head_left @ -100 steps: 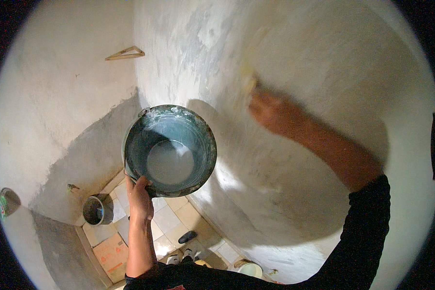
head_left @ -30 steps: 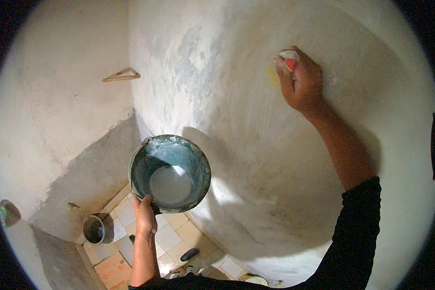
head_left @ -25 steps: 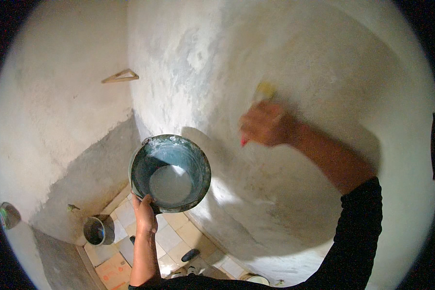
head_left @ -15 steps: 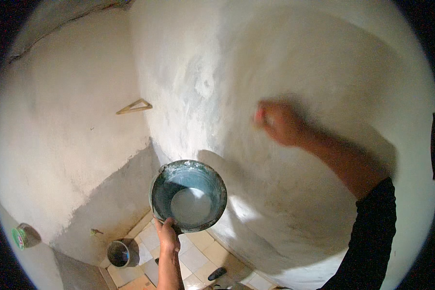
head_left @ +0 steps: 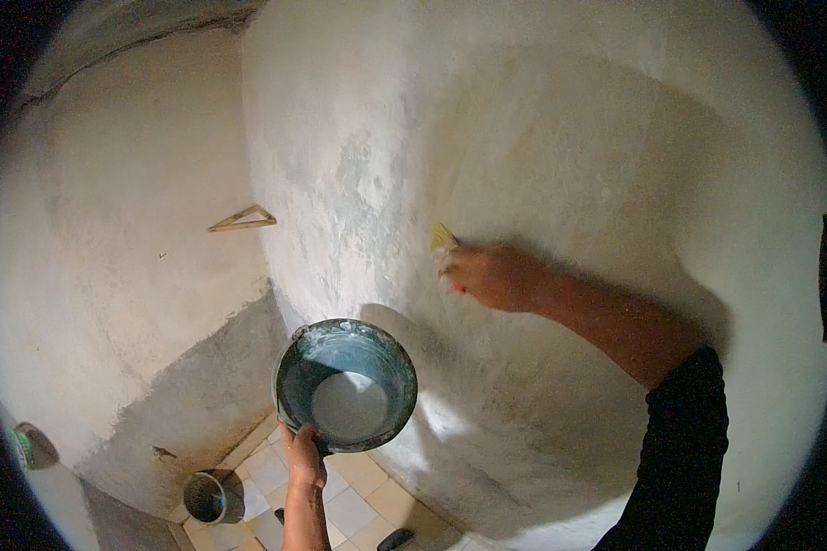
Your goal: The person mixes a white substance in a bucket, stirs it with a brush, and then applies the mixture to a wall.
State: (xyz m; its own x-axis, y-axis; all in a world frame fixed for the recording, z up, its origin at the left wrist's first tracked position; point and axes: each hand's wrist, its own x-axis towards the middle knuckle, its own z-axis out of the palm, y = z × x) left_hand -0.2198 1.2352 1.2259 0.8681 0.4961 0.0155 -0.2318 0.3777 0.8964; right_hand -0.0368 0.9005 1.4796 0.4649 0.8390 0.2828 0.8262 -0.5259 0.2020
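My left hand [head_left: 305, 456] grips the near rim of a dark blue-green bucket [head_left: 296, 378] that holds pale whitish liquid, held out at waist height before the wall corner. My right hand [head_left: 489, 275] is raised against the whitewashed wall [head_left: 560, 138] and is closed on a brush [head_left: 443, 238] with a yellowish head. The brush tip presses on the wall just up and left of my knuckles. Most of the brush handle is hidden inside my fist.
A small triangular corner shelf [head_left: 242, 219] sits on the left wall. Below, a second small metal bucket [head_left: 204, 496] stands on the tiled floor [head_left: 358, 500], near a grey unpainted strip of wall [head_left: 193, 404]. A dark object [head_left: 395, 539] lies on the tiles.
My right hand has swept the brush from high on the right down and leftward across the wall. The view has tilted upward, so the bucket sits lower in the picture.
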